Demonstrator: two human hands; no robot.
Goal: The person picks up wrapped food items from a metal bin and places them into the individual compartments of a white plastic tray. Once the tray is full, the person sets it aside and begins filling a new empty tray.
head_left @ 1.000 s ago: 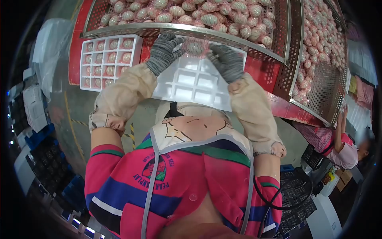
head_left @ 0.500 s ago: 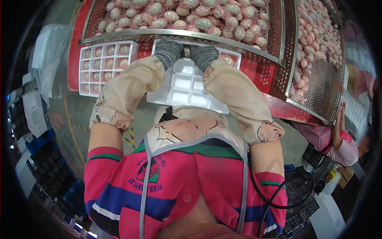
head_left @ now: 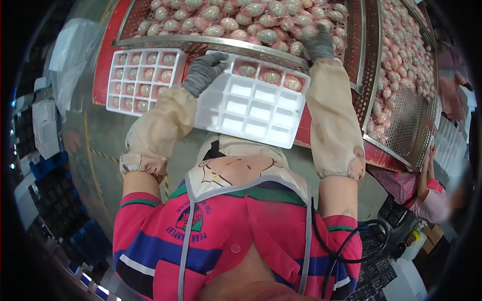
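Note:
My left hand (head_left: pixel 205 73), in a grey glove, lies at the upper left corner of a white foam tray (head_left: pixel 246 133), its fingers apart and stretched over the corner. The tray's top row holds several wrapped eggs (head_left: pixel 271 75); the lower cells in view are bare. My right hand (head_left: pixel 319 44), also gloved in grey, reaches over the metal rim into a perforated bin (head_left: pixel 251 48) heaped with wrapped eggs. Its fingertips close around a blurred wrapped egg (head_left: pixel 308 33) at the bin's near right.
Left of my tray stands another white foam tray (head_left: pixel 145 80) filled with wrapped eggs. A second perforated metal bin (head_left: pixel 401 113) with more eggs is on the right. Red table (head_left: pixel 103 75) surface shows beneath. Another person (head_left: pixel 434 193) works at the far right.
Both hands were together at the tray's top row. My left hand has moved to the tray's left corner, my right hand up and right into the bin. More eggs show in the top row.

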